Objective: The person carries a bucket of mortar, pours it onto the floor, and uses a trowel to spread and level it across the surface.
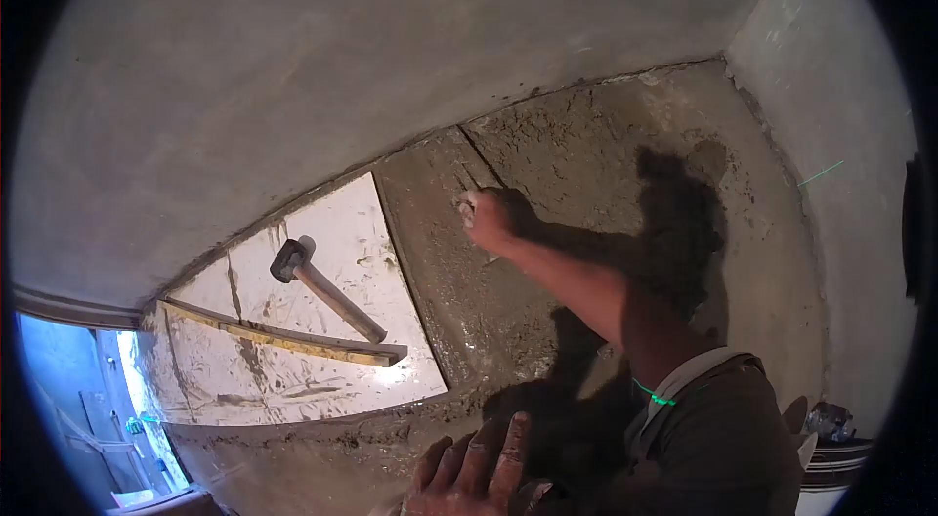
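My right hand [484, 217] is closed low over the wet grey mortar [547, 321], its arm reaching in from the right. What its fingers grip is too hidden to name; a thin dark straight edge runs up and left just beyond it. Near the bottom edge is my left hand [474, 467], smeared with mortar, its fingers extended and slightly apart, holding nothing. Left of the mortar lie white tiles [332, 213] with grey smears. A mallet [332, 296] with a black head and wooden handle rests on them, beside a long yellow level [283, 340].
A grey plastered wall [293, 57] runs along the far side and meets another wall [831, 76] at the right. An opening [88, 408] shows bright blue light at lower left. Clear plastic items [829, 421] sit at lower right. Green laser marks show on the right wall and sleeve.
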Action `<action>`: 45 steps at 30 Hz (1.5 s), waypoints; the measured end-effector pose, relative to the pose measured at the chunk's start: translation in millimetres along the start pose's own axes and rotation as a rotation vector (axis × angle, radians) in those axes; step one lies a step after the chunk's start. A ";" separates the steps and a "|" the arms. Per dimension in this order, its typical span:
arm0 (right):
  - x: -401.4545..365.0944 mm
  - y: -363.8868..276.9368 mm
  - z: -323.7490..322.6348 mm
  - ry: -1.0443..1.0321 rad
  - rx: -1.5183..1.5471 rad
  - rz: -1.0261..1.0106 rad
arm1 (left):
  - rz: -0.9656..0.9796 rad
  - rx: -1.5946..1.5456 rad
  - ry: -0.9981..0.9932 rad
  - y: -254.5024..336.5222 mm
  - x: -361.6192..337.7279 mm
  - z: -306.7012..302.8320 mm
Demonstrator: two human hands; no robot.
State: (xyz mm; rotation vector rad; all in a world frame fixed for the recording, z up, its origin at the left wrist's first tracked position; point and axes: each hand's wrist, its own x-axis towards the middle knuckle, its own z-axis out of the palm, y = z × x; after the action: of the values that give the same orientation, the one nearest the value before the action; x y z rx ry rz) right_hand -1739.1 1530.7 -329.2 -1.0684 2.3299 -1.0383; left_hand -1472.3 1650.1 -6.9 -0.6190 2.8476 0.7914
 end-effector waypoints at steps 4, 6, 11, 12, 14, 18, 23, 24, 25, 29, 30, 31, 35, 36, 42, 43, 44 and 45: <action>20.3 45.2 -36.0 0.024 -0.086 0.031 | 0.001 0.027 -0.020 17.7 5.8 -1.2; 28.8 73.1 -64.4 0.044 -0.099 0.040 | 0.020 0.020 -0.013 21.9 8.3 4.7; 30.7 119.5 -144.8 0.167 -0.049 0.137 | 0.046 0.097 -0.074 24.4 15.5 20.6; 34.3 143.8 -155.6 0.207 -0.016 0.126 | 0.068 0.145 -0.111 25.9 18.3 23.7; 32.9 192.6 -185.8 0.256 -0.025 0.132 | 0.053 0.102 -0.080 33.6 18.7 28.0; 5.1 154.4 -241.4 0.269 0.090 0.397 | 0.037 0.053 -0.107 39.7 25.7 38.9; 35.3 171.6 -227.0 0.179 0.256 0.438 | 0.070 0.102 -0.193 35.2 30.6 55.3; 39.1 168.9 -217.3 0.171 0.263 0.431 | 0.082 0.143 -0.218 34.6 30.0 55.2; 44.1 165.8 -205.0 0.141 0.290 0.452 | 0.069 0.147 -0.215 34.5 28.3 53.6; 31.7 129.4 -171.4 0.038 0.278 0.449 | 0.019 0.025 -0.178 30.5 21.9 39.3; 31.0 118.4 -163.3 0.030 0.272 0.445 | 0.018 -0.002 -0.151 27.5 20.7 37.8; 27.4 108.1 -153.6 -0.017 0.329 0.448 | 0.010 -0.013 -0.154 24.7 18.8 38.6; 20.8 76.7 -102.7 -0.104 0.445 0.415 | 0.030 -0.008 -0.169 16.6 11.7 39.9; 19.1 63.9 -90.3 -0.112 0.387 0.395 | 0.034 -0.005 -0.197 14.9 9.6 39.2; 12.6 2.4 -8.9 -0.256 0.362 0.277 | 0.046 -0.027 -0.136 4.1 -2.5 39.8; 12.6 -6.6 -3.2 -0.280 0.318 0.273 | 0.057 -0.025 -0.143 1.0 -4.0 39.4; 13.6 -5.6 10.2 -0.267 0.318 0.282 | 0.043 -0.008 -0.141 -2.0 -5.2 39.3; 16.6 6.1 30.3 -0.205 0.273 0.155 | 0.031 0.006 -0.137 -4.1 -5.7 39.5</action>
State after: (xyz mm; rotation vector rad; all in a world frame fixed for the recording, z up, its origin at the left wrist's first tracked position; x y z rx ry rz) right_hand -1734.9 1506.4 -354.3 -0.8332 2.0045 -1.0932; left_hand -1465.2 1669.4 -41.3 -0.5009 2.7404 0.7973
